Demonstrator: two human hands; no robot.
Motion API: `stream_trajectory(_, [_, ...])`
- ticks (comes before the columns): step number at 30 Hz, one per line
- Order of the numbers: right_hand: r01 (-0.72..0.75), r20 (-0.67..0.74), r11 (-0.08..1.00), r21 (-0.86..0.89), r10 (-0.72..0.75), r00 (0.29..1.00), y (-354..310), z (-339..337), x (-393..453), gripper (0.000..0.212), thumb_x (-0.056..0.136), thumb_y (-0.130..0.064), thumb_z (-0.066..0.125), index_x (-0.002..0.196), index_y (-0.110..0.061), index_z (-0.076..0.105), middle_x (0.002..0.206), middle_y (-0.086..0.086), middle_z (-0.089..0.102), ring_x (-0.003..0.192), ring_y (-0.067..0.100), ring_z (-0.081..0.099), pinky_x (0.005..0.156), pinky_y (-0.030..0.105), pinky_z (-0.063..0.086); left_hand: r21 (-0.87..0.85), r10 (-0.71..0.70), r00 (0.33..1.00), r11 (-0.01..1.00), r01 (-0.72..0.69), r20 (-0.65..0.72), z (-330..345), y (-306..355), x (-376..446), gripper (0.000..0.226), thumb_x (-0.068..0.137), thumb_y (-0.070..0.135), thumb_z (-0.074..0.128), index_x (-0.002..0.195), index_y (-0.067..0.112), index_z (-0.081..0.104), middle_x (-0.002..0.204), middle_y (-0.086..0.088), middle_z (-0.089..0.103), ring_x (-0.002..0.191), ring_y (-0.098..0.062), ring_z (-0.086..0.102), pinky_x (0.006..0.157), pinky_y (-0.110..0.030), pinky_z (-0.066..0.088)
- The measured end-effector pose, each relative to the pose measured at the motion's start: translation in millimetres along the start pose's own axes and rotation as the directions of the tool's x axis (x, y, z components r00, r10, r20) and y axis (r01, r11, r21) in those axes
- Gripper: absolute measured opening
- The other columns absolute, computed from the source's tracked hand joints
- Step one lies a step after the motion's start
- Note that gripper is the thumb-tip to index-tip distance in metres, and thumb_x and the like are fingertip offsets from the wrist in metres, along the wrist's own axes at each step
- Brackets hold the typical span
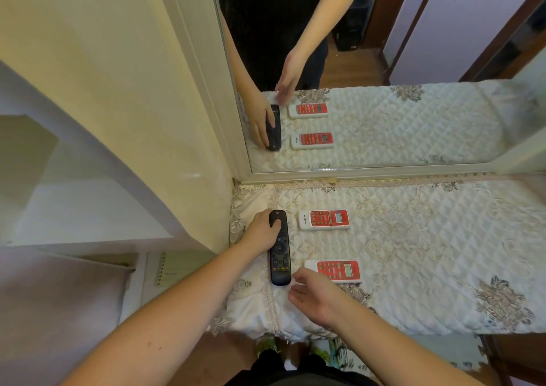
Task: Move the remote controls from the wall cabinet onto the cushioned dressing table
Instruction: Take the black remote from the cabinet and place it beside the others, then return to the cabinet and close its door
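A long black remote (280,260) lies lengthwise at the left end of the quilted dressing table (413,252). My left hand (261,232) rests on its far half, thumb across the top and fingers down its left side. Two white remotes with red faces lie to its right: one farther back (324,219), one nearer (336,270). My right hand (316,297) hovers open above the cloth, fingers spread, just in front of the nearer white remote and beside the black remote's near end.
A mirror (384,75) stands along the back of the table and repeats the remotes and both arms. The cream side panel of the wall cabinet (133,105) borders the table on the left, with white shelves (74,208) beyond. The table's front edge drops to the floor.
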State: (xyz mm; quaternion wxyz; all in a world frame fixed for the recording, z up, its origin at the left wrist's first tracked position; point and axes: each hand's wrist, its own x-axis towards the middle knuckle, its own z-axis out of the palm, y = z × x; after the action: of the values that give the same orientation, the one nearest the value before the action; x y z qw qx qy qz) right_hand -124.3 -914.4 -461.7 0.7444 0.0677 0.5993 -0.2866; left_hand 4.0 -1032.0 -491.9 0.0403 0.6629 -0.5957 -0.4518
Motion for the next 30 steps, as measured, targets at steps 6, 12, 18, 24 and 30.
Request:
stream_trajectory(6, [0.111, 0.055, 0.98, -0.167, -0.103, 0.993, -1, -1, -23, 0.018, 0.091, -0.011, 0.055, 0.106, -0.003, 0.058, 0.131, 0.025, 0.049, 0.122, 0.029, 0.049, 0.097, 0.034, 0.043, 0.284, 0.081, 0.997, 0.956, -0.077, -0.003, -6, 1, -26, 0.057, 0.095, 0.038, 0.039, 0.145, 0.012, 0.033, 0.143, -0.012, 0.044, 0.128, -0.029, 0.044, 0.105, -0.045, 0.039])
stream_trajectory(12, [0.289, 0.127, 0.7, -0.653, -0.275, 0.953, -20, -13, -60, 0.032, 0.094, -0.032, 0.051, 0.121, -0.018, 0.059, 0.111, -0.001, 0.066, 0.102, 0.014, 0.063, 0.094, 0.032, 0.049, 0.564, 0.193, 0.981, 0.809, -0.165, 0.011, -21, 12, -73, 0.053, 0.097, 0.04, 0.035, 0.143, 0.014, 0.036, 0.139, -0.008, 0.048, 0.123, -0.028, 0.049, 0.098, -0.042, 0.042])
stream_trajectory(18, [0.333, 0.323, -0.095, -0.938, -0.589, 0.741, -32, -22, -88, 0.047, 0.096, -0.039, 0.043, 0.139, -0.021, 0.043, 0.137, 0.001, 0.05, 0.123, 0.016, 0.048, 0.1, 0.029, 0.037, 0.694, 0.422, 0.904, 0.67, -0.263, -0.065, -47, 13, -121, 0.047, 0.095, 0.043, 0.034, 0.131, 0.017, 0.051, 0.13, -0.001, 0.054, 0.12, -0.023, 0.051, 0.092, -0.037, 0.04])
stream_trajectory(24, [0.021, 0.482, -0.528, -0.849, -0.756, 0.443, -27, -22, -96, 0.057, 0.089, -0.046, 0.032, 0.127, -0.013, 0.059, 0.129, 0.012, 0.06, 0.12, 0.031, 0.057, 0.098, 0.041, 0.045, 0.741, 0.613, 0.768, 0.6, -0.3, -0.186, -56, 13, -153, 0.056, 0.088, 0.048, 0.032, 0.126, 0.017, 0.06, 0.134, -0.007, 0.059, 0.127, -0.029, 0.051, 0.106, -0.049, 0.035])
stream_trajectory(30, [0.027, 0.557, -0.601, -0.799, -0.722, 0.41, -20, -23, -98, 0.056, 0.091, -0.047, 0.034, 0.132, -0.015, 0.054, 0.133, 0.012, 0.058, 0.125, 0.032, 0.052, 0.101, 0.044, 0.043, 0.764, 0.555, 0.806, 0.606, -0.221, -0.207, -48, 10, -179, 0.062, 0.091, 0.055, 0.029, 0.14, 0.021, 0.047, 0.149, -0.007, 0.043, 0.141, -0.027, 0.033, 0.114, -0.046, 0.014])
